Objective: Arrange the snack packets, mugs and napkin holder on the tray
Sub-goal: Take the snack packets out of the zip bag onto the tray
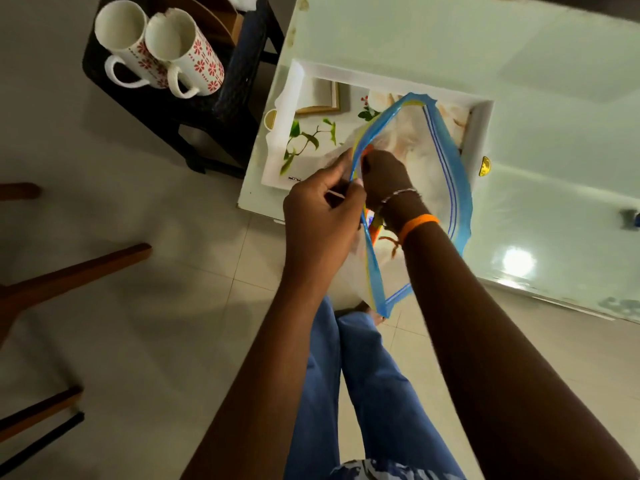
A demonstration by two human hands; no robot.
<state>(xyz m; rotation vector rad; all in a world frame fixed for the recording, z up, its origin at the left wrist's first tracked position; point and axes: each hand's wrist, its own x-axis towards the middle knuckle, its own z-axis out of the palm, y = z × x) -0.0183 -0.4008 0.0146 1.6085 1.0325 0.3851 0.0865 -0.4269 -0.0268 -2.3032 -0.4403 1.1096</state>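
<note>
Holding a clear zip bag (408,161) with blue seal strips over the tray (483,116); left hand (322,209) pinched closed on the near lip of the bag's mouth; right hand (382,174) pushed inside the bag past the wrist, fingers hidden by plastic, so cannot tell whether curled on anything; orange band (417,225) and thin bracelet on right wrist. Something orange showing at the bag mouth, too blurred to identify. Tray white-rimmed with leaf print, sitting at the near-left corner of the pale glass table (519,64), bare where visible. Two white mugs (159,46) with red flower pattern standing upright, touching side by side, on a dark stool (207,109) left of the table, well apart from the tray. Napkin holder not identifiable.
</note>
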